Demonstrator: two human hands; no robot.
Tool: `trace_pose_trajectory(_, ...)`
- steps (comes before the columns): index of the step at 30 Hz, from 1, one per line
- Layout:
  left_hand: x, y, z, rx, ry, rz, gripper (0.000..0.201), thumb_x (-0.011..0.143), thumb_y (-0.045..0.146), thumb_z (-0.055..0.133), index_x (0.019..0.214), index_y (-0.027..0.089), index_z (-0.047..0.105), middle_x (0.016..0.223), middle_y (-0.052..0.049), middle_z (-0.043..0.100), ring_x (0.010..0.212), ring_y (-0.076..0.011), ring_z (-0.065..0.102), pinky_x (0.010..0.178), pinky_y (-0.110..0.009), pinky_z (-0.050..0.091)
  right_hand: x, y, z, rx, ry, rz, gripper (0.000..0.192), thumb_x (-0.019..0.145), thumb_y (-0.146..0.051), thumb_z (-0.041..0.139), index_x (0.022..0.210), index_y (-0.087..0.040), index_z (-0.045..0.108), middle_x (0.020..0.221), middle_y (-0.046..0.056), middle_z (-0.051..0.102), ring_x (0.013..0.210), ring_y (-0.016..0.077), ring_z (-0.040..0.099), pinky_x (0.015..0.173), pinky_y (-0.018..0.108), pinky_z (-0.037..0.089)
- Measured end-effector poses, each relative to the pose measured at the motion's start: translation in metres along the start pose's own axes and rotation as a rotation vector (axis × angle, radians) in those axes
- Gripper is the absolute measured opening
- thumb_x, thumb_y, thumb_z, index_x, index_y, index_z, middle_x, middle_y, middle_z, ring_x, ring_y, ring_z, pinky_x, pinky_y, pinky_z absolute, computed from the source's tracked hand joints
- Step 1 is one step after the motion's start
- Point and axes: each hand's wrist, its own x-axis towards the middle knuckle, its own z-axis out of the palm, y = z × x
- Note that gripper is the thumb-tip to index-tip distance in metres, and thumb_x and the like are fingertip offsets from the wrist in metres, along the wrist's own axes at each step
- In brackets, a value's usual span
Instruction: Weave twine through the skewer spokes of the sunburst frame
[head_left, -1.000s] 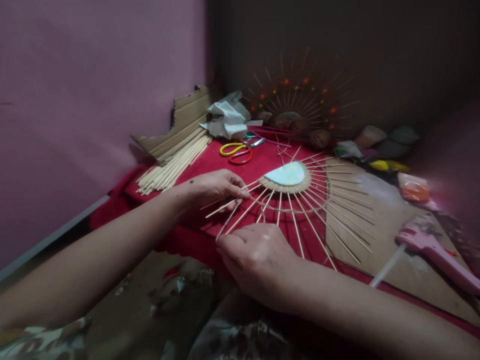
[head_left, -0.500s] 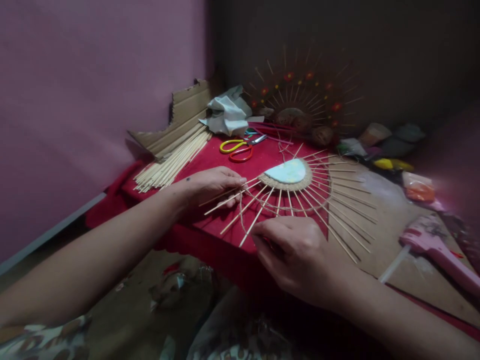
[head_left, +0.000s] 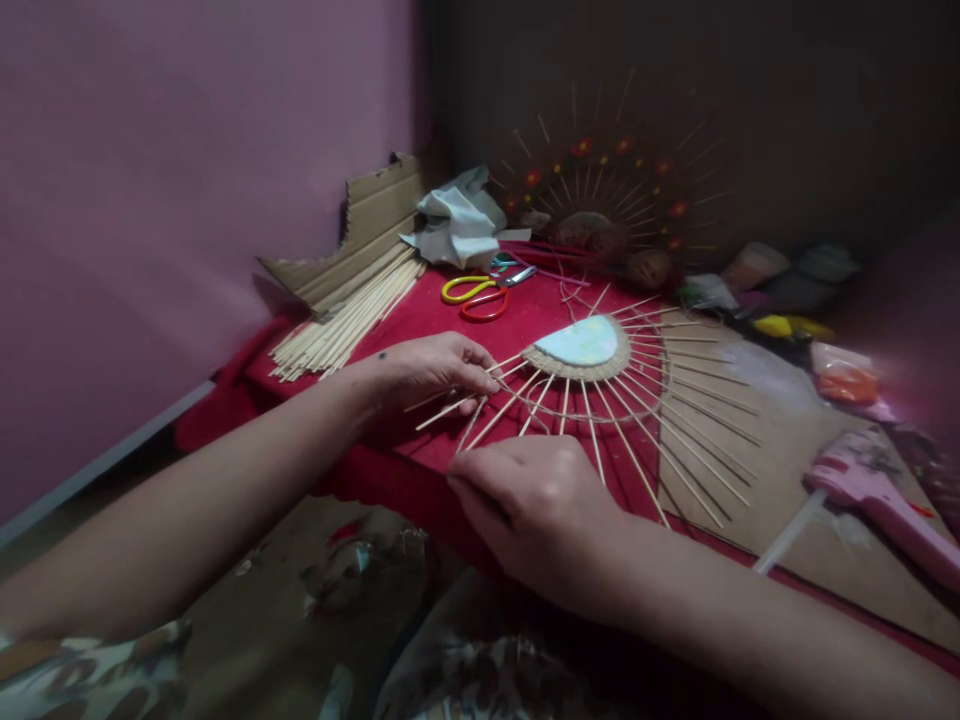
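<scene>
The left hand (head_left: 431,368) is pinching the outer ends of a few spokes of the stick sunburst (head_left: 600,385), which is lying flat on the red cloth (head_left: 517,320) just in front of both hands. The right hand (head_left: 536,510) is resting curled, knuckles up, at the near tips of the spokes; whether its fingers are gripping anything cannot be told. Beyond the left hand are lying scissors (head_left: 480,295) and a bundle of sticks (head_left: 349,320). A pink glue gun (head_left: 870,495) is sitting well off to the right of the right hand.
</scene>
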Motion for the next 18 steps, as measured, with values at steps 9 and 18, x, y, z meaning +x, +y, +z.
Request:
trace_pose_trajectory(9, 0.000, 0.003, -0.002, 0.054, -0.023, 0.010, 0.012, 0.072, 0.020, 0.067, 0.083, 0.016, 0.065, 0.057, 0.000, 0.055, 0.047, -0.0091, 0.047, 0.047, -0.022, 0.037, 0.001, -0.002, 0.011, -0.178, -0.264, -0.159, 0.009, 0.072, -0.011, 0.055, 0.066, -0.016, 0.060, 0.056, 0.001, 0.062, 0.046, 0.0131, 0.049, 0.044, 0.029, 0.021)
trace_pose_trajectory(18, 0.002, -0.006, -0.009, 0.027, -0.051, 0.037, 0.015, 0.072, 0.022, 0.067, 0.086, 0.016, 0.066, 0.054, 0.000, 0.054, 0.046, -0.0098, 0.049, 0.045, -0.022, 0.038, 0.000, 0.036, -0.049, 0.017, 0.039, 0.217, 0.016, 0.083, -0.017, 0.054, 0.072, -0.018, 0.066, 0.055, -0.001, 0.060, 0.047, 0.0082, 0.048, 0.050, 0.022, 0.034)
